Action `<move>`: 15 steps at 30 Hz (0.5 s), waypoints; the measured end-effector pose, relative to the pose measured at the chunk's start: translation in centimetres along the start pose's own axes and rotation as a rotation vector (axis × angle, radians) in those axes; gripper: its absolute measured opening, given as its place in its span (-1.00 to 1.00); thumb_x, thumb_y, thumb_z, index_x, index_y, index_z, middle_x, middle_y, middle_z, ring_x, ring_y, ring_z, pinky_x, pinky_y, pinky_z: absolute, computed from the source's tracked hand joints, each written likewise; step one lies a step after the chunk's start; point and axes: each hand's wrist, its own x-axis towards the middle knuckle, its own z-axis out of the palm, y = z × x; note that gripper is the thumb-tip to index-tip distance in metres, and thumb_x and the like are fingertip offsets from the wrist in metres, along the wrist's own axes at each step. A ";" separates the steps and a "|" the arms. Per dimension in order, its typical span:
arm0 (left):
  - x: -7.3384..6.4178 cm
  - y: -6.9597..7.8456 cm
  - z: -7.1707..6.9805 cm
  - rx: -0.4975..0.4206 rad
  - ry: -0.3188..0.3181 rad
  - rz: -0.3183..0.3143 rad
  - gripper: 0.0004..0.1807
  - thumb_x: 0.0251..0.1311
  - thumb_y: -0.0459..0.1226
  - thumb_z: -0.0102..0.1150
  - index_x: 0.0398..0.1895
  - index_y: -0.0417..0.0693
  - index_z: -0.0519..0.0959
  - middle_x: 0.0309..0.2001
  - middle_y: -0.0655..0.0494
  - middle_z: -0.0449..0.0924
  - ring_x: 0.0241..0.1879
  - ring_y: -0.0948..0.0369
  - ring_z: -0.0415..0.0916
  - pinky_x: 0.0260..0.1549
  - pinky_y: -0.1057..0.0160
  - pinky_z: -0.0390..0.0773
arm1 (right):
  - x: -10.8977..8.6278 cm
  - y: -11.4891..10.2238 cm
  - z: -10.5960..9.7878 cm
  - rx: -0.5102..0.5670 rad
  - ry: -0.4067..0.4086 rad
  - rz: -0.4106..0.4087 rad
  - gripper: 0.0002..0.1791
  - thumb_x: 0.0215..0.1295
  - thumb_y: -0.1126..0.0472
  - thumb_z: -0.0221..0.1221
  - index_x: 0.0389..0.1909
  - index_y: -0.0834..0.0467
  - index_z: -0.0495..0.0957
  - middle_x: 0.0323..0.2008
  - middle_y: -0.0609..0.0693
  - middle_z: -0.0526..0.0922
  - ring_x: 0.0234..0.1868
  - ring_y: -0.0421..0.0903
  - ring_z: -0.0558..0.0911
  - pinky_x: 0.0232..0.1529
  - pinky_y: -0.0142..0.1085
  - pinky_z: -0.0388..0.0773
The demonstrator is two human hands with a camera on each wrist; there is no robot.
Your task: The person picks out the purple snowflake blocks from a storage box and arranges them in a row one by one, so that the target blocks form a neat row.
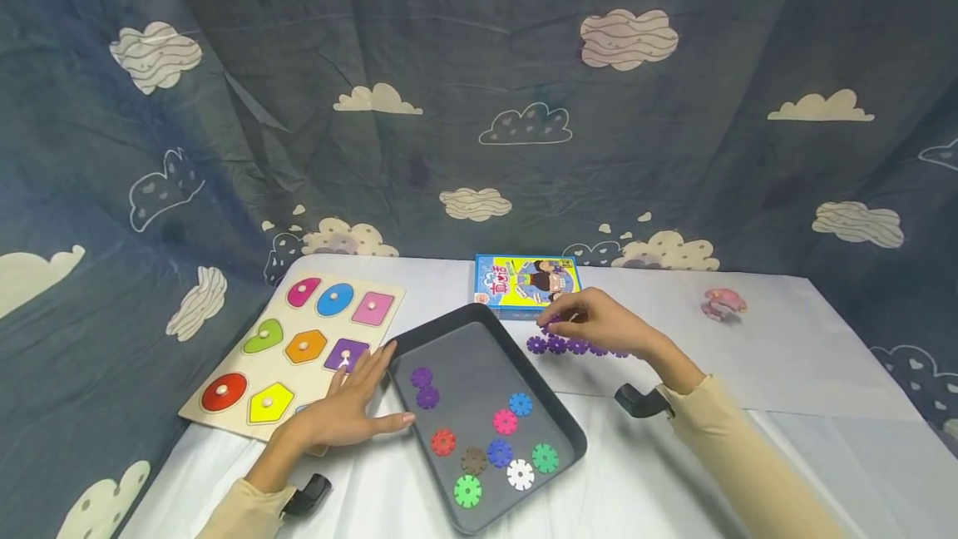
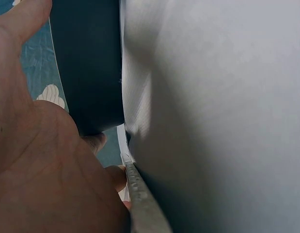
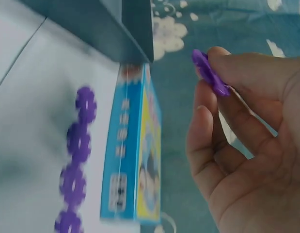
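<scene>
Between thumb and fingers, my right hand (image 1: 602, 323) pinches a purple snowflake disc (image 3: 210, 74), held above the table. Below it lies a row of purple snowflake discs (image 3: 73, 184), their edges meeting. My left hand (image 1: 348, 406) touches the left rim of a dark grey tray (image 1: 516, 348) with its fingers extended. Two purple discs (image 1: 427, 397) sit in the tray's left part. Nearer its front end are loose discs in several colours, among them a red disc (image 1: 443, 442), a white disc (image 1: 520, 474) and a green disc (image 1: 545, 457).
A wooden shape puzzle board (image 1: 288, 314) with knobbed pieces lies left of the tray, partly behind my left hand. A blue and yellow box (image 1: 524, 277) stands behind the tray. Far right on the white-covered table (image 1: 808, 356) is a small pink object (image 1: 723, 304).
</scene>
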 end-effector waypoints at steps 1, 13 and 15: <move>0.0 0.0 0.0 -0.001 0.000 0.001 0.25 0.11 0.30 0.26 0.64 0.21 -0.34 0.65 -0.01 -0.33 0.60 -0.12 -0.52 0.41 -0.41 -0.53 | -0.5 0.4 -0.3 -0.003 0.014 0.008 -0.79 0.36 0.28 0.25 -0.04 0.16 0.72 -0.06 0.03 0.75 -0.14 -0.07 0.67 -0.15 -0.38 0.64; -0.1 0.0 0.0 0.019 -0.010 -0.001 0.25 0.12 0.31 0.25 0.64 0.18 -0.33 0.65 0.00 -0.33 0.60 -0.13 -0.50 0.41 -0.41 -0.51 | -5.4 4.7 -3.3 0.032 0.151 0.162 -0.70 0.40 0.22 0.23 0.10 0.21 0.64 0.05 0.14 0.71 0.02 0.06 0.70 -0.06 -0.42 0.63; 0.0 0.0 0.0 0.026 -0.009 0.003 0.24 0.12 0.31 0.24 0.64 0.18 -0.32 0.65 0.00 -0.33 0.60 -0.13 -0.50 0.41 -0.41 -0.50 | -6.2 5.4 -3.7 0.036 0.171 0.177 -0.69 0.39 0.20 0.24 0.10 0.20 0.64 0.06 0.14 0.71 0.01 -0.01 0.71 -0.06 -0.43 0.62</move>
